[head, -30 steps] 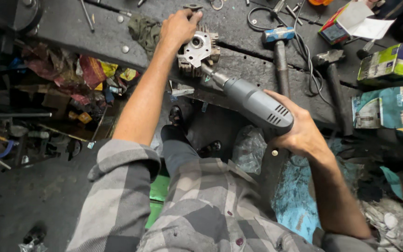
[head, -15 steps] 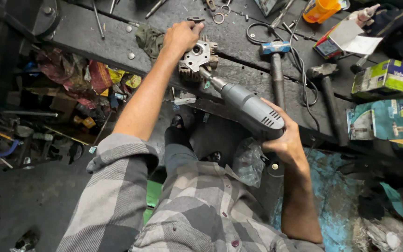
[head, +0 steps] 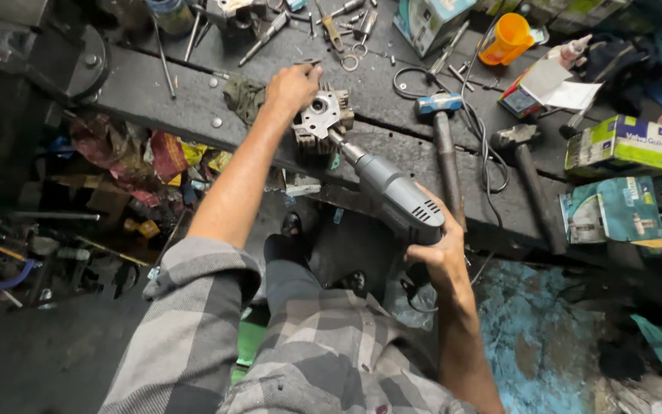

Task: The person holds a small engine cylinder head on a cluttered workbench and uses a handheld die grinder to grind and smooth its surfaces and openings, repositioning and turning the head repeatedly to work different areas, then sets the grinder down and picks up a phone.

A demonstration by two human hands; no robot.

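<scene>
My left hand (head: pixel 291 87) grips the far side of a finned metal engine part (head: pixel 322 119) resting on the dark workbench (head: pixel 147 92). My right hand (head: pixel 440 250) holds the handle of a grey electric drill (head: pixel 396 193). The drill's bit end points up and left and meets the flat face of the engine part near its round hole. Both forearms reach out from my grey plaid sleeves.
Two hammers (head: pixel 443 130) (head: pixel 524 167) lie on the bench right of the drill, with a black cable (head: pixel 481 138) looping between them. Cardboard boxes (head: pixel 624 146) sit at the right, an orange cup (head: pixel 506 38) and several hand tools (head: pixel 331 24) at the back. Rags and clutter (head: pixel 139 153) fill the shelf below left.
The view has shifted, so bench and hands sit lower in the picture. My right hand and the drill have drawn in closer to my body. My left hand keeps its hold on the engine part.
</scene>
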